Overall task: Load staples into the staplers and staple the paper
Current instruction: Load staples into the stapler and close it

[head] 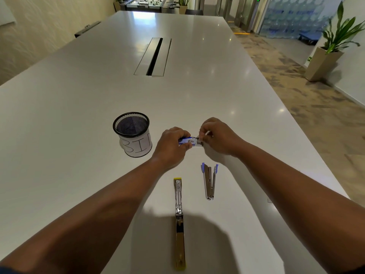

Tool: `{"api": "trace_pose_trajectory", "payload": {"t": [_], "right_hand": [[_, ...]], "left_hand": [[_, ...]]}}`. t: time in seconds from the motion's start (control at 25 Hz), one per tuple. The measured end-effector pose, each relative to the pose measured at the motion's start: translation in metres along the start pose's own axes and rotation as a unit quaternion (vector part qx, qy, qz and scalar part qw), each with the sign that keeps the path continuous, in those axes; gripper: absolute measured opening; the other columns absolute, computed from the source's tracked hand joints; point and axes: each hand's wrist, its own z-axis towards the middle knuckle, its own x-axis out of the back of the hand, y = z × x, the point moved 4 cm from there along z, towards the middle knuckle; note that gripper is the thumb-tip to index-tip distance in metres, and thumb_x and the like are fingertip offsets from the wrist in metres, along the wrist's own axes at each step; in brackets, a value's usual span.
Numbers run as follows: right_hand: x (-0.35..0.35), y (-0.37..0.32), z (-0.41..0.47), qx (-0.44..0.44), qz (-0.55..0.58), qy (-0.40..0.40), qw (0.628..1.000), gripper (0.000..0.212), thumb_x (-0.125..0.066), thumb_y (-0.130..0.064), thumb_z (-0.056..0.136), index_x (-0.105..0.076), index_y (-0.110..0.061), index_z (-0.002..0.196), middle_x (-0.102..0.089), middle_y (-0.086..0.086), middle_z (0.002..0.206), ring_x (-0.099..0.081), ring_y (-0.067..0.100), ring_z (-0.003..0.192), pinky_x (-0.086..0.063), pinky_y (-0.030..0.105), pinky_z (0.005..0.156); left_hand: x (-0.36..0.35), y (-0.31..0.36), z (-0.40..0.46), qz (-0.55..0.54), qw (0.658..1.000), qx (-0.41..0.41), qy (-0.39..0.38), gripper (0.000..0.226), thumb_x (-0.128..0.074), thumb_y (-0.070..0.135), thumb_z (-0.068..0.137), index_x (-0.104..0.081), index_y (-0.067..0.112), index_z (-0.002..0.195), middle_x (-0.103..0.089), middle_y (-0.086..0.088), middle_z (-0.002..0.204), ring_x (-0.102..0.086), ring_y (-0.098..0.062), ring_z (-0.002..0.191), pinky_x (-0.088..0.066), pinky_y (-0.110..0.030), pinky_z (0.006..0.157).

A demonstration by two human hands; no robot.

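We have the staple box (186, 141) in the left hand (171, 147), grip curled round its left end so the open right end faces the other hand. Right hand (218, 136) pinches at that open end, grip narrow, fingertips on something small and pale; likely a staple strip or the box flap, too small to tell which. Box is held just above the counter (79, 115), far of both staplers, right of the bin.

Staplers are laid out ready for loading. Yellow stapler (179, 222) lies near us, folded out flat in a long line, so its staple channel faces up. Blue stapler (210, 180) lies just right and a bit farther, hinged open in a V, channel exposed too. Neither looks loaded yet, our guess only.

Mesh cup (132, 133) labelled BIN stands left of the hands, probably for scrap.

Count: two staplers, one staple box, one bin, two hands. No paper in view.
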Motion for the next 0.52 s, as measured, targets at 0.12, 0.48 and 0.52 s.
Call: {"api": "trace_pose_trajectory", "payload": {"t": [0.12,0.48,0.52], "right_hand": [[0.002,-0.001,-0.004,-0.011,0.043,-0.034,0.998,0.015,-0.065,0.0,0.09,-0.074,-0.011,0.084,-0.057,0.009,0.117,-0.05,0.018,0.115,-0.044,0.03,0.091],[-0.021,-0.001,-0.01,-0.016,-0.021,-0.081,0.996,0.01,-0.071,-0.01,0.087,-0.079,-0.016,0.084,-0.041,0.006,0.152,-0.035,0.022,0.144,-0.044,0.044,0.106],[-0.021,0.0,-0.01,-0.016,-0.008,-0.068,0.998,0.009,-0.072,-0.01,0.086,-0.078,-0.015,0.083,-0.044,0.006,0.149,-0.04,0.021,0.141,-0.045,0.04,0.103]], "left_hand": [[0.0,0.0,0.0,0.001,1.0,-0.005,0.005,0.026,-0.075,0.019,0.089,-0.073,0.014,0.114,-0.066,0.0,0.106,-0.054,-0.014,0.094,-0.034,-0.011,0.073],[0.0,0.001,-0.001,0.0,1.0,-0.01,0.0,0.027,-0.077,0.02,0.088,-0.073,0.013,0.114,-0.067,-0.002,0.107,-0.055,-0.017,0.098,-0.038,-0.024,0.08],[0.0,0.001,-0.001,0.0,1.0,-0.011,-0.001,0.027,-0.077,0.02,0.088,-0.073,0.014,0.114,-0.067,-0.002,0.107,-0.055,-0.017,0.097,-0.039,-0.024,0.08]]}}
